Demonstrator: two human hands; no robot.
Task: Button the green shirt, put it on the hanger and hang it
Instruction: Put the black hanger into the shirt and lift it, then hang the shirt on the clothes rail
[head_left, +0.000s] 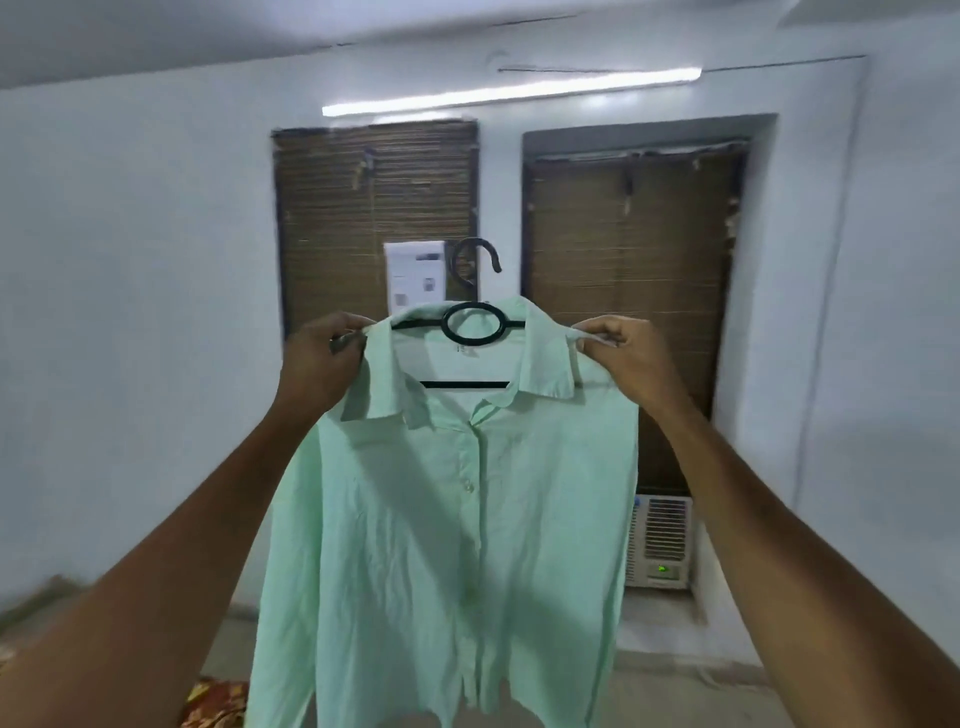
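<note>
The pale green shirt (447, 525) hangs in front of me on a black plastic hanger (470, 325), its front placket closed with buttons showing down the middle. The hanger's hook sticks up above the collar, touching nothing. My left hand (322, 358) pinches the shirt's left shoulder by the collar. My right hand (621, 345) pinches the right shoulder. Both arms are raised, holding shirt and hanger up in the air.
Two windows with brown bamboo blinds (628, 291) fill the white wall ahead, a paper sheet (414, 278) taped on the left one. A window air conditioner (660, 543) sits low right. A tube light (511, 92) runs above. Patterned fabric (215, 701) lies bottom left.
</note>
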